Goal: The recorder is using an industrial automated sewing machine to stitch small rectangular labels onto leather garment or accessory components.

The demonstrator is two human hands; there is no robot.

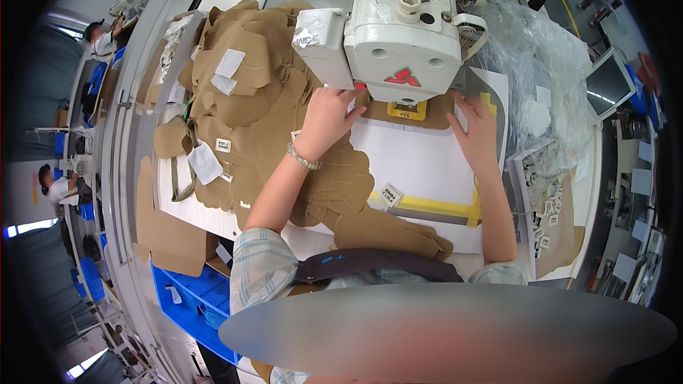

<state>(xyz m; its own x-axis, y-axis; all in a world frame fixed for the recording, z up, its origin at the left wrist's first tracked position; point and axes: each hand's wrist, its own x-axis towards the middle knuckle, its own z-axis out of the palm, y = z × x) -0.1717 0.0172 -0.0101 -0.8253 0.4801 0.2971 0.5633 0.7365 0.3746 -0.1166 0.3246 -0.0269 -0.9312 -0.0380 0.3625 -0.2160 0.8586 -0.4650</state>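
Note:
A white industrial sewing machine stands ahead of me, its head over a brown fabric piece. A small yellow frame rests on that piece under the head. My left hand is at the piece's left end, by the machine's lower left corner. Its thumb is stretched apart, while some fingertips are hidden by the machine. My right hand lies open at the piece's right end, fingers spread and touching its edge. One loose white label lies on the white sheet between my forearms.
Brown fabric pieces are heaped left of the machine, with several labels on them. At right are clear plastic wrap and a box of labels. Yellow tape crosses the work surface. A blue bin stands lower left.

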